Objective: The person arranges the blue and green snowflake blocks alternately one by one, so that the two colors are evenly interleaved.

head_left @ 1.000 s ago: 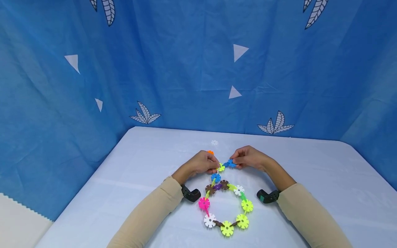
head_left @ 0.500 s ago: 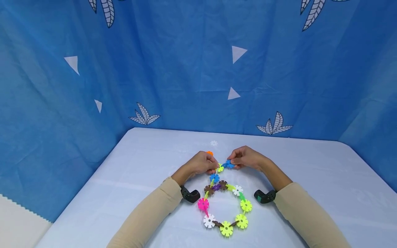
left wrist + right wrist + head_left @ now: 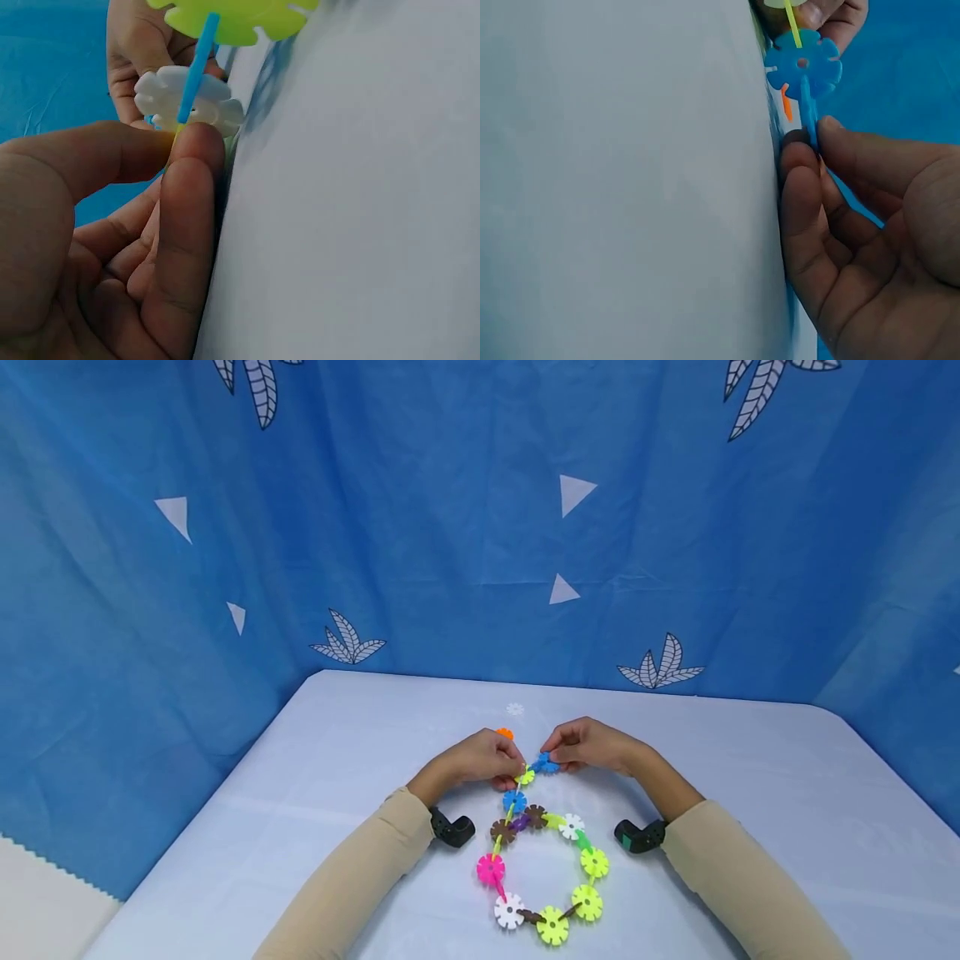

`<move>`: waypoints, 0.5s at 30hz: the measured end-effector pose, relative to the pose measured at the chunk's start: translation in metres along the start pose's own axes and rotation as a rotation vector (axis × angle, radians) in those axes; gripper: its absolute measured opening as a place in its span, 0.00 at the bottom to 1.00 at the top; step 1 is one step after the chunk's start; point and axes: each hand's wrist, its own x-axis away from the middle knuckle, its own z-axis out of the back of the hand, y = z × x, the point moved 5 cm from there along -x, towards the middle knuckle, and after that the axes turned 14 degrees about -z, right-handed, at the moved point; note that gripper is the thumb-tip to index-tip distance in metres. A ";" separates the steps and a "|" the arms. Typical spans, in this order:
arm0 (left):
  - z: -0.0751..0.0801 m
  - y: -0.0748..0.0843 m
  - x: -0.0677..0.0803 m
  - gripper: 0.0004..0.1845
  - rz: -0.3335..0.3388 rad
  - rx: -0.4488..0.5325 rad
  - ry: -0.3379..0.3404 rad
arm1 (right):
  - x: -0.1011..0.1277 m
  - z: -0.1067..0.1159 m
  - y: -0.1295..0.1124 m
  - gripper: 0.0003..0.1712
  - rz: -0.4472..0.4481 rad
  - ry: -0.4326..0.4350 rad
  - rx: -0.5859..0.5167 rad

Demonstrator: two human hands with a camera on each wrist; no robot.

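Observation:
A ring of coloured snowflake discs (image 3: 587,902) lies on the pale table (image 3: 750,827), with a short chain rising from it through a blue disc (image 3: 513,800). At the chain's top my left hand (image 3: 517,768) pinches a yellow-green disc (image 3: 525,775). My right hand (image 3: 551,758) pinches a blue disc (image 3: 546,764) right beside it. In the left wrist view my thumb and forefinger (image 3: 191,161) squeeze a thin edge below a white disc (image 3: 191,101). In the right wrist view my fingertips (image 3: 799,154) grip an edge-on blue disc (image 3: 810,124) joined to a flat blue disc (image 3: 804,67).
An orange disc (image 3: 505,733) lies just behind my left hand, and a lone white disc (image 3: 514,709) sits farther back. A blue leaf-print curtain (image 3: 450,527) hangs behind and beside the table. Black wrist cameras (image 3: 450,828) rest near the ring.
My right hand has slid a little left, so its blue disc sits closer to the yellow-green disc. The ring and left hand have barely shifted.

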 end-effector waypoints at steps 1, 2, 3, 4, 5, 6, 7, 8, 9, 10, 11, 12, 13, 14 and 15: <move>0.001 0.001 0.001 0.08 0.003 -0.005 -0.003 | -0.001 0.000 -0.001 0.12 -0.001 0.005 0.021; 0.001 0.001 0.002 0.08 0.010 -0.013 -0.007 | -0.002 0.001 -0.002 0.13 -0.001 0.013 0.040; 0.002 0.001 0.004 0.08 0.015 -0.021 -0.009 | -0.003 0.003 -0.004 0.13 -0.006 0.025 0.054; 0.003 0.001 0.006 0.08 0.020 -0.025 -0.011 | -0.005 0.004 -0.005 0.13 -0.008 0.041 0.068; 0.003 0.001 0.007 0.08 0.024 -0.028 -0.011 | -0.007 0.006 -0.007 0.13 -0.006 0.056 0.086; 0.004 0.001 0.009 0.08 0.030 -0.029 -0.012 | -0.009 0.009 -0.009 0.13 -0.005 0.075 0.100; 0.005 0.000 0.010 0.08 0.034 -0.028 -0.014 | -0.011 0.011 -0.011 0.14 -0.001 0.088 0.112; 0.005 -0.001 0.012 0.08 0.036 -0.027 -0.016 | -0.013 0.013 -0.013 0.14 0.001 0.099 0.121; 0.005 -0.002 0.013 0.08 0.037 -0.026 -0.017 | -0.016 0.015 -0.015 0.15 0.005 0.109 0.136; 0.006 -0.003 0.014 0.08 0.041 -0.020 -0.019 | -0.019 0.017 -0.017 0.16 0.009 0.117 0.155; 0.006 -0.004 0.016 0.08 0.044 -0.018 -0.021 | -0.022 0.019 -0.019 0.17 0.011 0.125 0.178; 0.007 -0.006 0.017 0.08 0.047 -0.014 -0.023 | -0.026 0.021 -0.021 0.18 0.012 0.134 0.198; 0.007 -0.007 0.019 0.08 0.048 -0.008 -0.023 | -0.029 0.022 -0.023 0.19 0.019 0.139 0.224; 0.008 -0.007 0.020 0.08 0.049 -0.003 -0.023 | -0.033 0.023 -0.025 0.20 0.020 0.146 0.250; 0.008 -0.007 0.022 0.08 0.048 0.006 -0.024 | -0.036 0.024 -0.028 0.21 0.019 0.153 0.276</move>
